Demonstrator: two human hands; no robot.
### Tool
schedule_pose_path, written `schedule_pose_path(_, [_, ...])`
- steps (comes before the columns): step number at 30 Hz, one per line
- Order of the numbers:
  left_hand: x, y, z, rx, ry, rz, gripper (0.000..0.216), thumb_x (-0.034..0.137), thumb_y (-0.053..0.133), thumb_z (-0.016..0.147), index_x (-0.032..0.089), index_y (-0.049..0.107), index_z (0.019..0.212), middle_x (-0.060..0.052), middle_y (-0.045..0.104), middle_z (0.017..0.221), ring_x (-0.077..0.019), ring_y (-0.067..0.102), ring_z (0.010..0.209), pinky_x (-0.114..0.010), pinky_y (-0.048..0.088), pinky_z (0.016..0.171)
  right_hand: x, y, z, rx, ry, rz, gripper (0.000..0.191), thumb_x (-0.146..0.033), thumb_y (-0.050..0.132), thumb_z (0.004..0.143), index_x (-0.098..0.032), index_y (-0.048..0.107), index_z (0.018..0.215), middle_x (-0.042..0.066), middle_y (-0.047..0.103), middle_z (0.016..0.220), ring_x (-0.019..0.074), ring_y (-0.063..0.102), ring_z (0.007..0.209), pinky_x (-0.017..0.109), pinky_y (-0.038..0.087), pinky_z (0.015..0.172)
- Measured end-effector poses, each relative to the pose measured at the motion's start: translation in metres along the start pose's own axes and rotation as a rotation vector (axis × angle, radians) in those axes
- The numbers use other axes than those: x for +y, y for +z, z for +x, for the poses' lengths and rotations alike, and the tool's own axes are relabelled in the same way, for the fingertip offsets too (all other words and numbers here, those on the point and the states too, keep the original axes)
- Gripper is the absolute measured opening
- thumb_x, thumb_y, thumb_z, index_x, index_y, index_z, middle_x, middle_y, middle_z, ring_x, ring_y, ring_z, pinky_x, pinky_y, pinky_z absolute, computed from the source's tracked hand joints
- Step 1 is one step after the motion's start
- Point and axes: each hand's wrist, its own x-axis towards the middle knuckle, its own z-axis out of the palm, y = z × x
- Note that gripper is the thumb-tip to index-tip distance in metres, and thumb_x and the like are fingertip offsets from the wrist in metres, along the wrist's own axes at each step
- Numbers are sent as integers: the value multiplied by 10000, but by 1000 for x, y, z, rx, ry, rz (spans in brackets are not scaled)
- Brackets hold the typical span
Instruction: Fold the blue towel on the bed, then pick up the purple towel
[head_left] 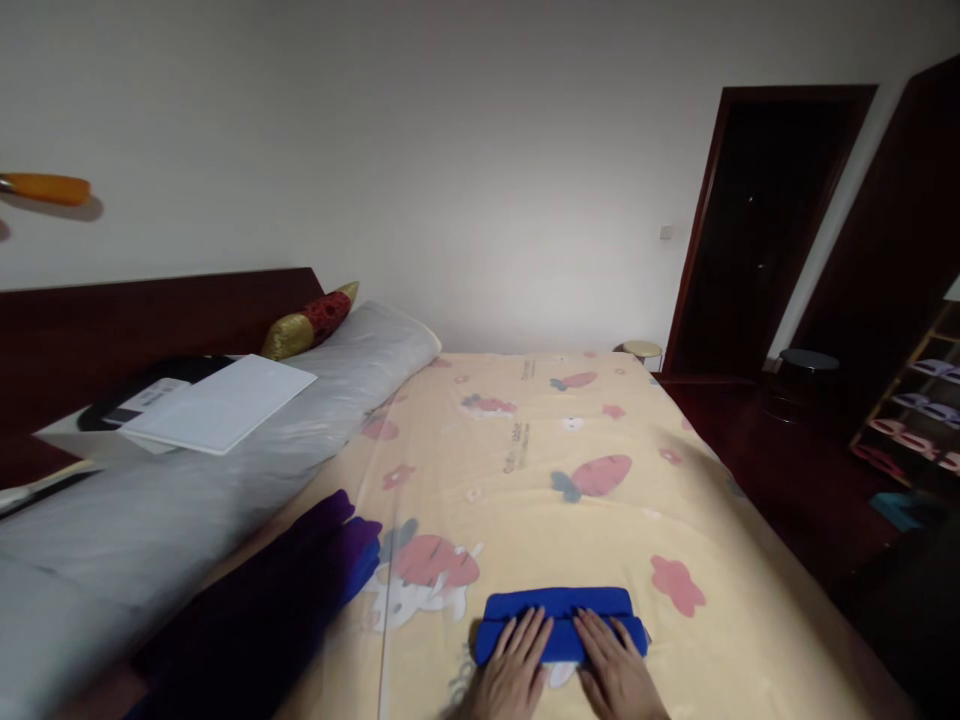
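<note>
Both hands flat on the folded blue cloth (559,620) here, low on the bed (570,480) with its yellow carrot-print sheet. Left hand (514,670) presses its near left half, right hand (619,675) the right half, fingers (525,640) spread and released, grasping nothing. A dark purple garment (300,590) lies just to the left; a white laptop (221,405) rests on the grey bolster (150,500) beyond.

Plain white wall (450,150); dark wood headboard (150,310) left; dark doorway (765,230) right; shoe rack (919,410) beyond dark floor (787,480). Dim light.
</note>
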Motion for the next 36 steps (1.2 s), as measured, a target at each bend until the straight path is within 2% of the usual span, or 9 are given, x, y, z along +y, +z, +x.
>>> schedule_pose_path(6, [-41, 8, -39, -59, -89, -39, 660, 208, 407, 895, 282, 174, 1507, 51, 274, 1574, -138, 371, 1404, -299, 389, 1144, 49, 3, -45, 39, 103, -66, 652, -226, 366, 926, -266, 123, 1530, 48, 312, 1534, 227, 388, 1381, 409, 373, 1085])
schedule_pose_path(10, [-27, 27, -26, -143, -288, -67, 693, 69, 403, 764, 269, 401, 1428, 30, 382, 1534, -190, 418, 1380, -366, 394, 1149, 27, -1, -20, -11, 338, -16, 576, -262, 423, 868, -191, 405, 1439, 84, 411, 1497, 268, 398, 1375, 473, 318, 1104])
schedule_pose_path(13, [-18, 25, -9, -259, -446, -138, 600, 105, 400, 775, 239, 513, 1349, -27, 501, 1466, -224, 434, 1367, -416, 348, 1171, 7, -18, 4, -44, 491, -33, 505, -275, 470, 801, -173, 568, 1287, 124, 524, 1411, 312, 434, 1329, 528, 246, 1112])
schedule_pose_path(18, [-24, 2, 4, -415, -492, -313, 474, 218, 422, 808, 219, 582, 1254, -61, 583, 1370, -235, 431, 1356, -461, 187, 1215, 4, -38, 17, -131, 480, -3, 393, -171, 467, 688, -188, 685, 1015, 104, 578, 1352, 303, 519, 1211, 491, 317, 1030])
schedule_pose_path(21, [-24, -3, 10, -423, -520, -320, 465, 189, 382, 804, 169, 614, 1206, -94, 622, 1303, -259, 452, 1335, -489, 185, 1206, 2, -38, 23, -138, 499, -2, 541, -143, 454, 688, -157, 622, 1202, 138, 569, 1357, 331, 518, 1212, 530, 307, 1028])
schedule_pose_path(24, [-12, 3, 19, -391, -530, -322, 552, 143, 333, 804, 138, 527, 1321, -113, 550, 1404, -255, 395, 1385, -465, 202, 1210, -15, -33, 33, -96, 487, 4, 578, -195, 459, 755, -191, 533, 1328, 116, 574, 1353, 314, 519, 1210, 513, 249, 1088])
schedule_pose_path(27, [9, 15, 28, -340, -400, -332, 688, 120, 397, 748, 192, 396, 1432, -59, 467, 1492, -217, 385, 1399, -398, 281, 1199, -38, -17, 46, -69, 355, 73, 678, -303, 537, 757, -233, 429, 1422, 70, 491, 1452, 292, 447, 1315, 455, 223, 1143])
schedule_pose_path(30, [24, 27, 30, -261, -280, -275, 815, 76, 429, 673, 203, 323, 1471, -32, 389, 1534, -230, 357, 1419, -412, 336, 1187, -48, 9, 54, -40, 250, 83, 756, -238, 523, 744, -190, 340, 1476, 88, 355, 1527, 303, 363, 1392, 475, 258, 1146])
schedule_pose_path(36, [3, 16, 11, -132, -87, -169, 797, 211, 457, 832, 296, 52, 1514, 51, 239, 1577, -202, 335, 1429, -391, 363, 1170, -15, 30, 34, 129, 17, -49, 789, -207, 465, 846, -243, 76, 1533, 53, 312, 1536, 239, 392, 1380, 417, 359, 1108])
